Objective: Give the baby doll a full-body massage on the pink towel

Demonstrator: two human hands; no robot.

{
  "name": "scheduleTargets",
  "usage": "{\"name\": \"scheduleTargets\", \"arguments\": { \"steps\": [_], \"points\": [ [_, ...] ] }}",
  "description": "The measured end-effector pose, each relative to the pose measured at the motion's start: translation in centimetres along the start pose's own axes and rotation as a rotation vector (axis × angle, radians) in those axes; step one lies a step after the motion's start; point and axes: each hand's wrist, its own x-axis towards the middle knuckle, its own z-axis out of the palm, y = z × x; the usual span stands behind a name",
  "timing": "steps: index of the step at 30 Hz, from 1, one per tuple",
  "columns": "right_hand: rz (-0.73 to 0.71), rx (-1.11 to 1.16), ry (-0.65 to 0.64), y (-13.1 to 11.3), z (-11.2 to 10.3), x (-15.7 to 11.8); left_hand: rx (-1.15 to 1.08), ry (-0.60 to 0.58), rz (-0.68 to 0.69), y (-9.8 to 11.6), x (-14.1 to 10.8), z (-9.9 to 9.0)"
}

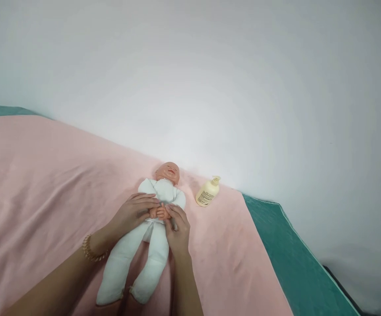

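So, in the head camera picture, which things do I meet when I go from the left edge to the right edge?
Beaded bracelet → left hand → right hand → cream pump bottle → green mattress edge. The doll is left out, since both hands overlap it.

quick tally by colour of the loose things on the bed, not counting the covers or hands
white: 1, the doll in its white suit, both hands on its middle
cream: 1, the pump bottle lying beside the doll's head
gold: 1, the bracelet on the left wrist
total: 3
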Motion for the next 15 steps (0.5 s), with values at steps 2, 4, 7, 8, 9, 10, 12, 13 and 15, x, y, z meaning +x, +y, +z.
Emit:
{"name": "scheduleTargets", "arguments": {
  "steps": [2, 4, 7, 8, 9, 10, 12, 13, 15],
  "points": [
    [-0.041, -0.028, -0.012, 0.0, 0.0, 0.2, 0.013, -0.014, -0.009, -0.1, -0.1, 0.1],
    [-0.063, -0.045, -0.014, -0.1, 0.0, 0.3, 0.014, -0.02, -0.013, -0.2, -0.1, 0.2],
    [-0.071, -0.051, -0.013, -0.1, 0.0, 0.3, 0.0, -0.019, -0.026, -0.3, -0.2, 0.4],
    [-0.061, -0.041, -0.013, -0.1, 0.0, 0.2, -0.015, -0.019, -0.036, -0.3, -0.3, 0.4],
    [-0.038, -0.024, -0.013, -0.1, 0.0, 0.2, -0.04, -0.014, -0.051, -0.2, -0.3, 0.4],
    [-0.002, 0.004, -0.008, -0.2, -0.1, 0.2, -0.078, -0.004, -0.078, -0.1, -0.3, 0.3],
    [0.122, 0.08, 0.033, -0.4, -0.2, 0.2, -0.193, 0.041, -0.19, 0.4, -0.3, -0.2],
    [0.208, 0.121, 0.077, -0.6, -0.3, 0.3, -0.266, 0.077, -0.277, 0.7, -0.2, -0.5],
    [0.391, 0.199, 0.215, -0.8, -0.7, 0.7, -0.416, 0.175, -0.486, 1.5, 0.0, -1.4]
  ]
}}
